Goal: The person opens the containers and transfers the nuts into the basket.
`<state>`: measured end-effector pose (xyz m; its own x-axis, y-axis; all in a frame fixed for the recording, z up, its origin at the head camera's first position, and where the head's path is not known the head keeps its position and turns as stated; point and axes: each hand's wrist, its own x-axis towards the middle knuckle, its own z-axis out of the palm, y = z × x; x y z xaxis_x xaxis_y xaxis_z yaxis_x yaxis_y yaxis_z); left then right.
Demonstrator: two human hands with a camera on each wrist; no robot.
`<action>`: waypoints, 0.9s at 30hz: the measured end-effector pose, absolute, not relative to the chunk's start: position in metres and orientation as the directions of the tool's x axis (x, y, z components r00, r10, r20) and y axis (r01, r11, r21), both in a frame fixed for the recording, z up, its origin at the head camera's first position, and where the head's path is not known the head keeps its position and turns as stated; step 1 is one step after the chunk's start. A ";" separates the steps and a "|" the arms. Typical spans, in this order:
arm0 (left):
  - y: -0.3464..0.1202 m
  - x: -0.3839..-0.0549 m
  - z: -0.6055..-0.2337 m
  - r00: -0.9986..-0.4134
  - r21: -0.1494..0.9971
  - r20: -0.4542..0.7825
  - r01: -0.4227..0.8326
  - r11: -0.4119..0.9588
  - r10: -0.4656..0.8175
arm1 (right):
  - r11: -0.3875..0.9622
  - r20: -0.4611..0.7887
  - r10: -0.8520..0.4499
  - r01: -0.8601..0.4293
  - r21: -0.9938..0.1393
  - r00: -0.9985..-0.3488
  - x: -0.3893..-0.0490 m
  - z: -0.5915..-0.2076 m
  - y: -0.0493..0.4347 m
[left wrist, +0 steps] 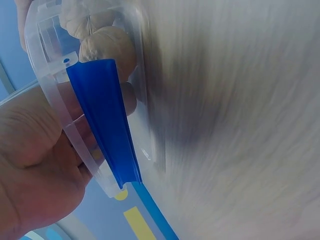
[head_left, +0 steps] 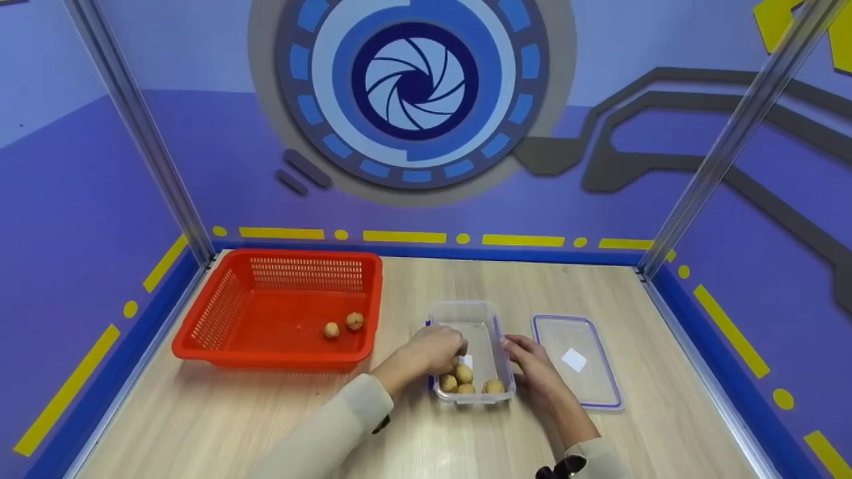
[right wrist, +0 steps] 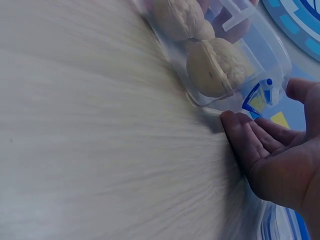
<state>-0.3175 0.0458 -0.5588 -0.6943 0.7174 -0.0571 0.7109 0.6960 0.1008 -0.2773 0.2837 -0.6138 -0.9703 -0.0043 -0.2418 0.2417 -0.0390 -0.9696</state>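
A clear plastic food container point(head_left: 476, 401) with a blue side latch point(left wrist: 104, 122) stands on the table. Several walnuts point(head_left: 464, 374) lie at its near end. My left hand point(head_left: 438, 348) reaches over the left wall, its fingers down inside by the walnuts. Through the clear wall, a fingertip shows close to one walnut point(left wrist: 111, 49); whether the fingers hold anything is unclear. At the right wall, my right hand point(head_left: 538, 372) has its thumb by the rim and its fairly straight fingers point(right wrist: 240, 135) low along the outside.
A red basket point(head_left: 273, 364) on the left has two walnuts point(head_left: 354, 322) on its floor. To the container's right lies a clear lid point(head_left: 578, 340) with a purple-blue edge and a white square label. Printed panels and metal posts border the wooden table point(head_left: 219, 419).
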 end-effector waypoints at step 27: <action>0.040 -0.320 -0.565 -0.674 0.197 0.011 0.726 0.659 0.739 | -0.066 -0.242 0.030 0.239 -0.969 -0.970 -0.280 -0.618 0.281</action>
